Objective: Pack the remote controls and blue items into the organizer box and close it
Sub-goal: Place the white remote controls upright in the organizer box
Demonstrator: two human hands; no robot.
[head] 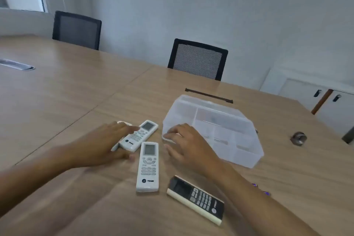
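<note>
- A wooden counter [76, 86] is seen from above, with two dark mesh chairs [198, 59] set along its far edge.
- A clear organizer box [226, 124] lies on the counter to the right of centre; inner dividers show through the plastic, and whether its lid is shut cannot be told from the blur.
- The right hand [188, 143] is laid at the box's near-left corner, its fingers [172, 132] loosely curled and spread against the rim — nothing is pinched.
- The left hand [103, 143] is stretched flat over the counter, fingers extended and slightly parted, the fingertips resting on a tilted white remote [140, 135]; no closed grasp is seen.
- A second white remote [147, 166] lies just beside the first, lengthwise toward the viewer, between the two hands.
- A black remote with a cream edge [197, 198] is placed nearer still, angled, below the right wrist.
- Small purple-blue items [255, 186] peek out beyond the right forearm — too hidden to be identified.
- A roll of tape [298, 138] sits well apart, to the right of the box.
</note>
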